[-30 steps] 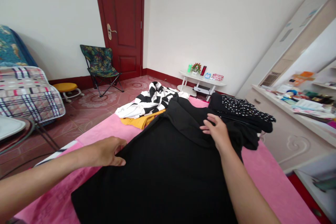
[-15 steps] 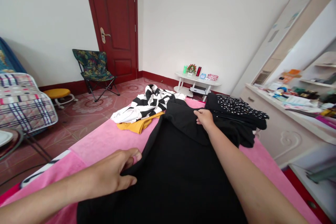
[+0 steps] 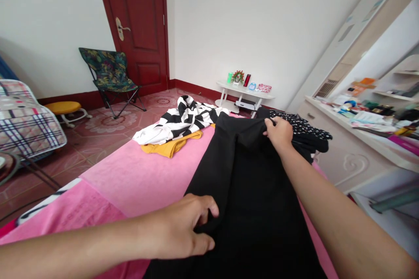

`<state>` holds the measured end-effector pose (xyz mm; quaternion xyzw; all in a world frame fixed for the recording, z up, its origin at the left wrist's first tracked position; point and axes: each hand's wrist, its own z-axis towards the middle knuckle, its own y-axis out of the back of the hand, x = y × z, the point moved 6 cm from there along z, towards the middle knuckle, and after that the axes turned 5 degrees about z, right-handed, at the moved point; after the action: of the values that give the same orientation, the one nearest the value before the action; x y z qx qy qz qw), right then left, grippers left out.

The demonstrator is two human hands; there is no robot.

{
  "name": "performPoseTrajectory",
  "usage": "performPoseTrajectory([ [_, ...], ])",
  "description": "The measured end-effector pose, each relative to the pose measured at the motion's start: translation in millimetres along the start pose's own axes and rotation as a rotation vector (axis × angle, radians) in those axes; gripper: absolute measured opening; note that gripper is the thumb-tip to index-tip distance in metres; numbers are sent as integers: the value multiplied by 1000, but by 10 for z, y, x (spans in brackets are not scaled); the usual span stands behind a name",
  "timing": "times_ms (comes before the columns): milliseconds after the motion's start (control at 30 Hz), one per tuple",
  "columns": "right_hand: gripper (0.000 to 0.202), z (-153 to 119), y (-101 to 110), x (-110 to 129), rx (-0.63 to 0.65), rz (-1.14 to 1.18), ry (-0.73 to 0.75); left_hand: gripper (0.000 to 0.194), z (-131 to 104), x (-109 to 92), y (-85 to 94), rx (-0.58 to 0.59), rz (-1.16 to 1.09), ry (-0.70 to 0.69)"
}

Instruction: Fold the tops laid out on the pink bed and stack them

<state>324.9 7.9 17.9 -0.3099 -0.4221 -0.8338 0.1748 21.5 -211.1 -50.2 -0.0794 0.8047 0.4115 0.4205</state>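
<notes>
A large black garment (image 3: 258, 209) lies over the pink bedspread (image 3: 153, 178), reaching from the bottom edge to the middle of the view. My right hand (image 3: 279, 134) pinches its far right corner, slightly raised. At the near left edge of the cloth, my left hand (image 3: 186, 226) has its fingers curled round a fold, thumb toward the viewer. Beyond lie a black-and-white patterned garment (image 3: 183, 117) and a yellow cloth (image 3: 170, 144) partly under it. A pile of dark clothes with a white-dotted piece (image 3: 307, 128) is behind my right hand.
A camouflage folding chair (image 3: 109, 72) and a yellow stool (image 3: 63, 107) stand on the floor at left, near a red door (image 3: 137, 22). A low white table (image 3: 245, 91) is beyond the bed. On the right, a cluttered counter (image 3: 363, 137) runs alongside.
Both hands have moved right, carrying the black cloth with them. Its left side is now folded inward over itself, and more pink bedspread shows at left.
</notes>
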Motion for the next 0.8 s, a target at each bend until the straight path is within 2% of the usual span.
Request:
performPoseTrajectory([
  [100,35,-102,0,-195,33,-344,0,59,213,22,-356,192,-189,-3],
  [167,31,-189,-90,-407,89,-361,-26,70,305,0,-564,365,-316,9],
  [200,31,-240,-156,-519,125,-366,-28,69,332,-35,-632,450,-347,4],
  [300,37,-418,-342,-803,175,-336,12,44,400,-234,-643,655,-335,-109],
  [333,39,-478,-376,-864,158,-298,37,37,464,-317,-562,643,-307,-190],
  [367,41,-536,-389,-907,122,-246,63,32,572,-389,-429,550,-252,-286],
  [400,43,-590,-380,-938,70,-181,87,29,720,-439,-249,376,-169,-374],
  [467,46,-682,-317,-978,-54,-26,127,28,1052,-452,194,-130,59,-487],
  [500,48,-718,-270,-1000,-124,51,135,31,1211,-399,394,-380,168,-479],
  [533,49,-745,-224,-1029,-187,113,131,37,1372,-306,547,-568,229,-437],
  [567,49,-764,-188,-1063,-235,156,115,42,1541,-181,646,-683,275,-362],
  [600,47,-773,-166,-1099,-261,178,89,46,1709,-35,702,-745,320,-263],
  [667,41,-769,-169,-1150,-247,146,29,49,1998,224,691,-723,442,-109],
  [733,37,-752,-211,-1150,-178,55,-18,51,2168,377,598,-644,576,-59],
  [800,43,-727,-260,-1108,-110,-59,-60,53,2222,431,518,-607,663,-67],
])
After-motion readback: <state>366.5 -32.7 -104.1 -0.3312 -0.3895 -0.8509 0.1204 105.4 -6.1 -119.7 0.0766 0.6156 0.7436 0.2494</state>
